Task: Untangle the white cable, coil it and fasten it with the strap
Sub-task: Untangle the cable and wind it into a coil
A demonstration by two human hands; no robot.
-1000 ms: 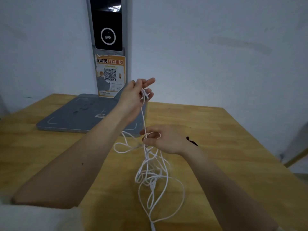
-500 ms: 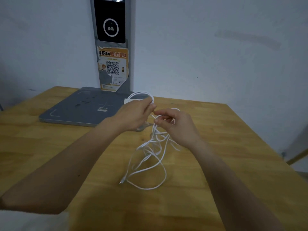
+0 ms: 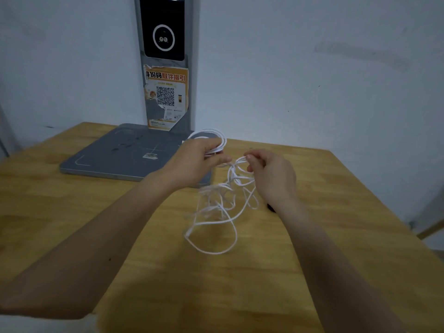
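The left hand (image 3: 199, 157) is gripping a small, neat coil of the white cable (image 3: 217, 210), its fingers curled round the loops. The right hand (image 3: 271, 174) is pinching a strand just beside it. From both hands the thin cable is hanging in loose, tangled loops, its lowest loop reaching the wooden table (image 3: 336, 212).
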